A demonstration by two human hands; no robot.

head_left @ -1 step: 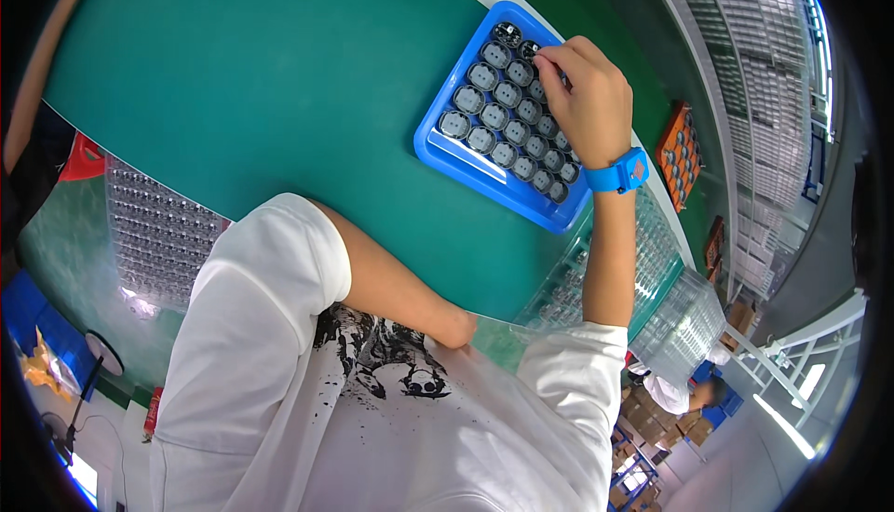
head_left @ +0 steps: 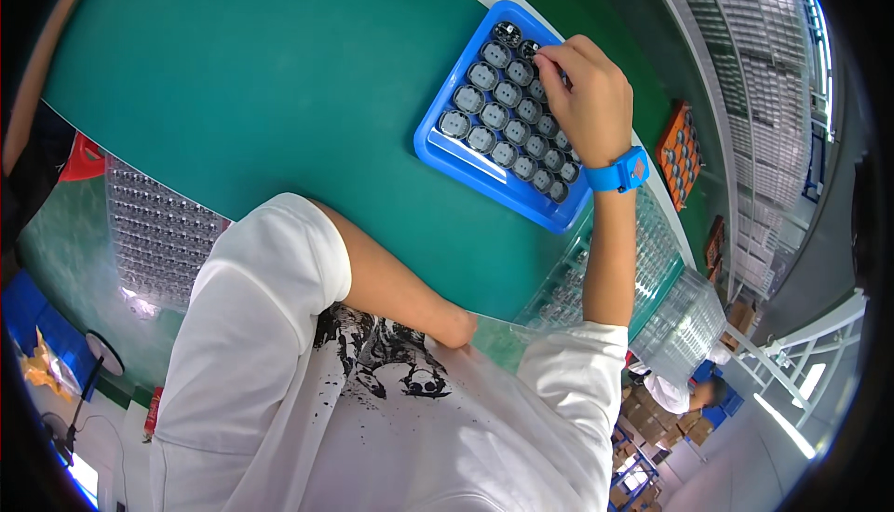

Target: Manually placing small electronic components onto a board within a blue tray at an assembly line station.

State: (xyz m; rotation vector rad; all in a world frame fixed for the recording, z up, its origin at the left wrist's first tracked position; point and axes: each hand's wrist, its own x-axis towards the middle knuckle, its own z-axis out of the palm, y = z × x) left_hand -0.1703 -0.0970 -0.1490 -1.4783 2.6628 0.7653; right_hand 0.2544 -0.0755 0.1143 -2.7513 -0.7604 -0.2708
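A blue tray (head_left: 438, 147) holds rows of round grey parts (head_left: 494, 115), each with small dark holes in its face. At its far end sit two round parts with black tops (head_left: 507, 33), unlike the grey ones. My right hand (head_left: 589, 93), with a blue wrist strap (head_left: 619, 173), reaches over the tray's right side. Its thumb and forefinger are pinched together beside the second black-topped part; whatever lies between them is hidden. Low against my shirt, by the near table edge, is my left hand (head_left: 456, 329), its fingers out of sight.
The tray lies on a green table top (head_left: 261, 74). Clear plastic trays (head_left: 652, 251) stand right of my right forearm. Another clear tray of parts (head_left: 163, 233) is at the left, below the table edge. An orange tray (head_left: 680, 155) sits farther right. Another person's arm (head_left: 47, 56) shows far left.
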